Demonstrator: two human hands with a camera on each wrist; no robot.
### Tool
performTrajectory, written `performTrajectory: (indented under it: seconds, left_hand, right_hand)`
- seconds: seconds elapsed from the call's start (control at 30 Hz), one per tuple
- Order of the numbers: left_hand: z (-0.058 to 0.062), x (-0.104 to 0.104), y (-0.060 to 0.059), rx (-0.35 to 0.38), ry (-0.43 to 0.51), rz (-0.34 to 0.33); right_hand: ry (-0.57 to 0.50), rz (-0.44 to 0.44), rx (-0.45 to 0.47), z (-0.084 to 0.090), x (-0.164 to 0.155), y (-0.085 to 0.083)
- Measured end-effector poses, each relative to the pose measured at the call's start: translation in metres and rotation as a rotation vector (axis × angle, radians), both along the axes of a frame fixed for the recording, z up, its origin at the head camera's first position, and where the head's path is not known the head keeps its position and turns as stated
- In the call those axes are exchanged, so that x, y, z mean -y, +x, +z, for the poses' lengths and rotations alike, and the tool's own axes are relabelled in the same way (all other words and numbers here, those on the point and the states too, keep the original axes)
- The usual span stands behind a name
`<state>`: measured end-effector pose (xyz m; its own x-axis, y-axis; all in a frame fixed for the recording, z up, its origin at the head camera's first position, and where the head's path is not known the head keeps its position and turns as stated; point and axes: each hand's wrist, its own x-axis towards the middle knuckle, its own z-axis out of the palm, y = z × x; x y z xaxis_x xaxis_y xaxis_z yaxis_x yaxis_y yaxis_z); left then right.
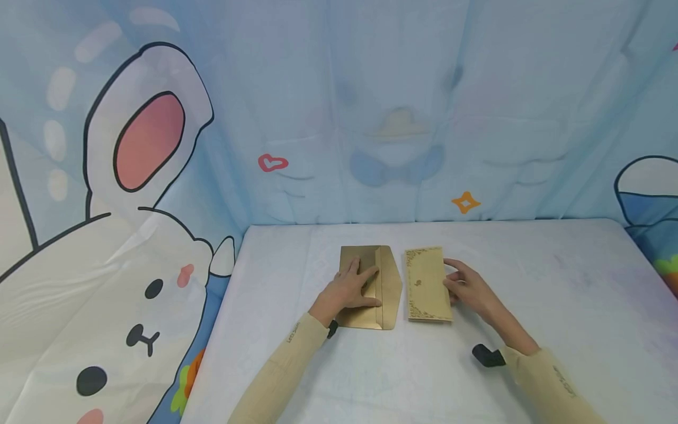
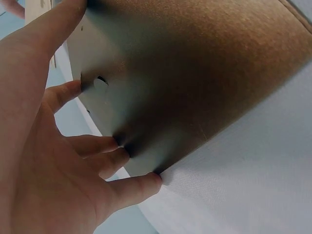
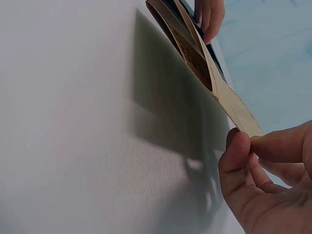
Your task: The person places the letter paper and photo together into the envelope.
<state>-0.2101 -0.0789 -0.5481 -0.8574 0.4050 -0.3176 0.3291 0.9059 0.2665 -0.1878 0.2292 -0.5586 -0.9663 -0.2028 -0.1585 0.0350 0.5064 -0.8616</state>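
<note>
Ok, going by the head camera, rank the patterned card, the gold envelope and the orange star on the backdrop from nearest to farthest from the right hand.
1. Patterned card: the right hand grips its right edge.
2. Gold envelope: left of the card, under the left hand.
3. Orange star: up on the backdrop, beyond the table.

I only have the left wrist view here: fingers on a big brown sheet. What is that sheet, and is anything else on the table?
Observer: It is a gold envelope lying flat with its flap open toward the person's right; the left hand presses on it.
Operator: And the other hand?
Observer: The right hand pinches the right edge of a decorated card, thumb and fingers closing on its corner.
Operator: Is the card already in the envelope?
Observer: No. In the head view it lies beside the envelope, to its right, on the white table.
</note>
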Motion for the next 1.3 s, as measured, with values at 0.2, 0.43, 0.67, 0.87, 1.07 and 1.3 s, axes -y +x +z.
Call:
performTrajectory:
  seconds: [0.2,0.43,0.67,0.87,1.07,1.3]
  left_hand:
    - [0.001,0.000,-0.001,0.006,0.006,0.006]
    - [0.002,-0.001,-0.001,0.008,0.004,0.001]
    - [0.001,-0.002,-0.002,0.010,0.014,0.007]
    - [0.001,-0.002,-0.002,0.004,0.018,0.007]
    - [0.002,0.000,-0.002,0.011,0.019,0.007]
    - [0.001,0.001,-0.001,0.014,0.019,0.011]
  right_hand:
    - [-0.004,0.002,0.015,0.000,0.012,-0.005]
    - [-0.003,0.012,0.034,0.002,0.025,-0.012]
    - [-0.005,0.011,0.043,-0.001,0.034,-0.018]
    - [0.019,0.019,0.038,-0.004,0.039,-0.019]
    - [0.043,0.026,0.037,-0.005,0.045,-0.021]
    - [0.056,0.039,0.046,-0.003,0.053,-0.021]
